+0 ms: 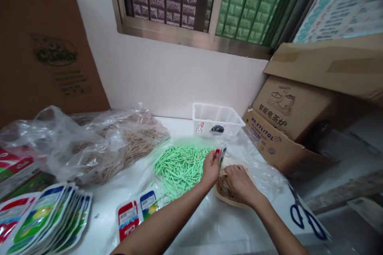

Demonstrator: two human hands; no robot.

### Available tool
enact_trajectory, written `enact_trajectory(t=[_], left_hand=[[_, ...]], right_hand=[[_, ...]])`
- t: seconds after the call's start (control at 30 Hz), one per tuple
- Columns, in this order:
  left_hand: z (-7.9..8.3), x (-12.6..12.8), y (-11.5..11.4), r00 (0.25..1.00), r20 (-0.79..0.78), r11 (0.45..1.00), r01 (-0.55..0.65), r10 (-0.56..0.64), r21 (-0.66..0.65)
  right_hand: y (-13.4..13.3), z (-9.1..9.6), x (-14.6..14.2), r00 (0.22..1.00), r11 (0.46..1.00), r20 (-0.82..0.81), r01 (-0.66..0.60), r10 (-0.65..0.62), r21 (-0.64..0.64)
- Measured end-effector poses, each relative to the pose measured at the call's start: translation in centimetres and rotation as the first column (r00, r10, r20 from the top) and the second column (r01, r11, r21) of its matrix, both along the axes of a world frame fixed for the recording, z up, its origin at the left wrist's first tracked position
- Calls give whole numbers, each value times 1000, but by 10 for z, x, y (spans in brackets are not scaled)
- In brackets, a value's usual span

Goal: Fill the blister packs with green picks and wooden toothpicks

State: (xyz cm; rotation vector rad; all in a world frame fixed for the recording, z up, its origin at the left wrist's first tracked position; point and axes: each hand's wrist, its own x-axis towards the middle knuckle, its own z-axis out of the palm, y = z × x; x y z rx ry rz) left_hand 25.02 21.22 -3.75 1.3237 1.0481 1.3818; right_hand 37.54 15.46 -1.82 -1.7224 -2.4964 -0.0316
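Observation:
My left hand (211,168) is closed around a small packet with red and blue printing (221,154), upright at the right side of a pile of short light-green sticks (182,169). My right hand (240,182) dips into a shallow round basket (231,202) of thin brown sticks (225,185). Its fingers are bent and pressed together among the sticks, with the fingertips hidden. Two flat pouches, a red one (128,218) and a blue one (149,202), lie left of my left forearm. Clear plastic sheeting lies under the green pile.
A clear bag of brown sticks (128,147) and a fanned stack of printed pouches (56,219) are on the left. Behind the green pile stands a white plastic bin (217,121). Blue-handled scissors (308,221) lie at right, near cardboard boxes (295,105). A large carton (48,48) stands at left.

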Motion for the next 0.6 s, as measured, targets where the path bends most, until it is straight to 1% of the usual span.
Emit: enact_trajectory(t=[0.07, 0.1, 0.13, 0.17, 0.2, 0.23, 0.3, 0.37, 0.43, 0.5, 0.53, 0.57, 0.6], left_hand=[[0, 19, -3, 1000, -6, 999, 30, -30, 17], [2, 24, -5, 999, -4, 999, 40, -40, 23], [4, 27, -6, 999, 1, 999, 44, -44, 27], [7, 28, -7, 999, 7, 999, 44, -44, 29], [10, 26, -8, 999, 12, 999, 40, -40, 31], [14, 21, -8, 999, 15, 999, 34, -34, 32], [19, 8, -7, 1000, 15, 999, 18, -19, 32], [21, -10, -6, 1000, 17, 1000, -6, 5, 23], [18, -29, -7, 999, 29, 999, -33, 33, 5], [12, -44, -9, 997, 54, 998, -60, 61, -20], [8, -49, -11, 994, 79, 996, -78, 81, -38], [5, -52, -13, 989, 107, 993, -101, 107, -60], [2, -54, -16, 982, 131, 989, -125, 135, -79]], right_hand=[[1, 5, -5, 999, 999, -13, -49, 50, 3], [2, 6, -6, 996, 998, -74, -59, 58, -23], [4, 6, -5, 983, 996, -177, -55, 42, -67], [6, 3, -2, 955, 992, -298, -39, 0, -124], [8, 0, 3, 910, 983, -409, -16, -61, -182], [11, -4, 8, 859, 972, -496, 9, -128, -235], [14, -14, 22, 778, 952, -581, 67, -237, -298], [15, -24, 34, 737, 941, -610, 107, -293, -322], [15, -32, 38, 673, 930, -659, 127, -335, -344], [13, -36, 32, 583, 929, -731, 128, -355, -348], [13, -36, 25, 532, 930, -768, 130, -357, -343], [13, -35, 14, 490, 933, -796, 134, -355, -333], [12, -33, 1, 423, 938, -838, 137, -346, -318]])
